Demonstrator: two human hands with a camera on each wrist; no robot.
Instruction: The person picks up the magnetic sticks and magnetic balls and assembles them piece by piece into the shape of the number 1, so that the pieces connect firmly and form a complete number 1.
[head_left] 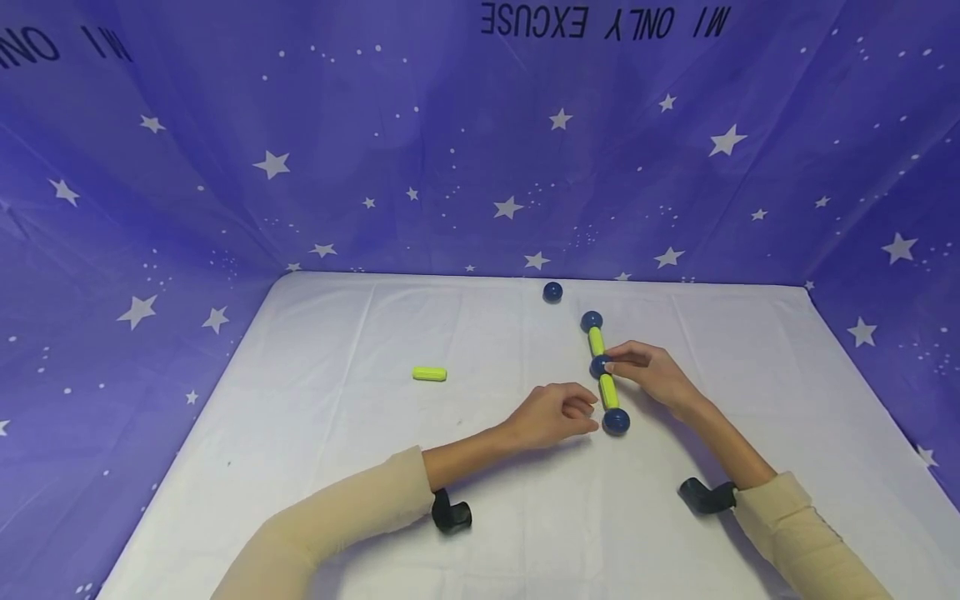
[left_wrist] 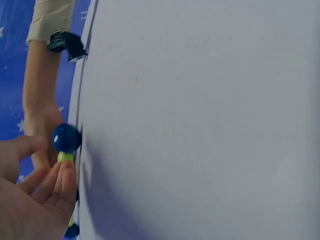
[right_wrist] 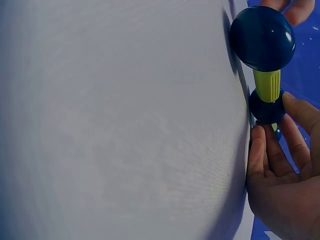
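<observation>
A chain of three blue balls joined by two yellow-green rods lies on the table, running away from me. My right hand (head_left: 651, 372) pinches the middle blue ball (head_left: 601, 367) between thumb and fingers, as the right wrist view also shows. Just left of the near blue ball (head_left: 617, 422) is my left hand (head_left: 551, 414), fingers loosely bent and nothing in them. The near yellow-green rod (head_left: 608, 392) links those two balls. Beyond the right hand, the far yellow-green rod (head_left: 596, 340) leads to the far blue ball (head_left: 592, 321).
A loose yellow-green rod (head_left: 430, 374) lies on the white tablecloth (head_left: 337, 483) to the left. One more blue ball (head_left: 552, 292) sits near the back edge. Purple star-printed cloth (head_left: 450, 150) hangs behind and at both sides.
</observation>
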